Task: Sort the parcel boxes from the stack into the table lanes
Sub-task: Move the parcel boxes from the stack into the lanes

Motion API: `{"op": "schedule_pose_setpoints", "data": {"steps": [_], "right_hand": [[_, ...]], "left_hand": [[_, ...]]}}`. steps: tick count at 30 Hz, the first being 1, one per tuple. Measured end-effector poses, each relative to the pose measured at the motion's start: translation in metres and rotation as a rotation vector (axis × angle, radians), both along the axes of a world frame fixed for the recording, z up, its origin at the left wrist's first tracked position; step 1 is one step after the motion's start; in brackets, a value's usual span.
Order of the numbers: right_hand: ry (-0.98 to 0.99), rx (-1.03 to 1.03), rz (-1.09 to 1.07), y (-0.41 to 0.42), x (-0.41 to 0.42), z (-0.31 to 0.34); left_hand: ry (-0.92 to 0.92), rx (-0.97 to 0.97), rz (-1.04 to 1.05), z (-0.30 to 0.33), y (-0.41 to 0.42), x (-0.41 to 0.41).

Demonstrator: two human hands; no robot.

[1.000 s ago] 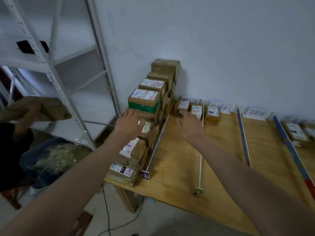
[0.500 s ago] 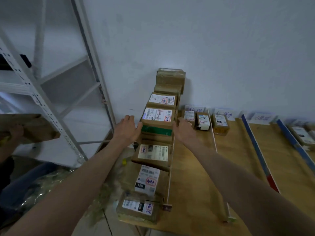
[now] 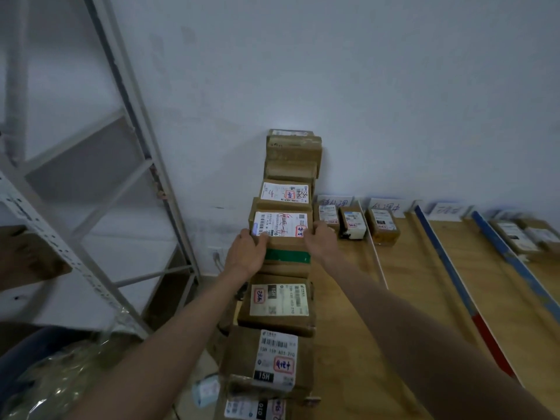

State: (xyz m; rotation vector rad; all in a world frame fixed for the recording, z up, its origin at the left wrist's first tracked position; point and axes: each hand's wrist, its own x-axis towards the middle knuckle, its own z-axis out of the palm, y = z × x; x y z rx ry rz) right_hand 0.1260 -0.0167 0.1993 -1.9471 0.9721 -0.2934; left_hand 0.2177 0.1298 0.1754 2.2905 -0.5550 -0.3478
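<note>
A long stack of brown parcel boxes with white labels runs along the table's left edge up to the wall. One box in its middle, the labelled parcel box with red handwriting and a green tape band below, is clasped from both sides. My left hand presses its left side, thumb on the label's lower corner. My right hand grips its right side. The wooden table is split into lanes by strips, and three small parcels stand at the far end of the near lanes.
A white strip and blue-red strips mark the lanes, with paper name cards against the wall. More parcels lie in the far right lane. A grey metal shelf rack stands left, with a plastic-wrapped bundle below.
Both hands have closed in from either side of the stack onto the green-taped labelled box. The camera has come closer and now looks along the stack.
</note>
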Motion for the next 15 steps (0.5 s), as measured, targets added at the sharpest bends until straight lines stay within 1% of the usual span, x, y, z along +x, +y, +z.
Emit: {"op": "schedule_pose_setpoints", "data": {"steps": [5, 7, 9, 13, 15], "right_hand": [[-0.068, 0.090, -0.005, 0.006, -0.012, 0.016], [-0.114, 0.191, -0.005, 0.010, -0.017, 0.026], [-0.116, 0.286, 0.018, 0.014, -0.021, 0.036], [-0.055, 0.284, 0.096, 0.019, -0.030, 0.043], [-0.038, 0.285, 0.129, 0.019, -0.035, 0.043]], "left_hand": [[-0.014, -0.109, 0.044, 0.008, 0.000, 0.004], [-0.029, -0.165, 0.061, 0.017, 0.002, 0.008], [-0.037, -0.206, 0.057, 0.029, 0.004, 0.015], [0.013, -0.185, -0.064, 0.052, 0.011, 0.029], [0.079, -0.172, -0.153, 0.061, 0.017, 0.034]]}}
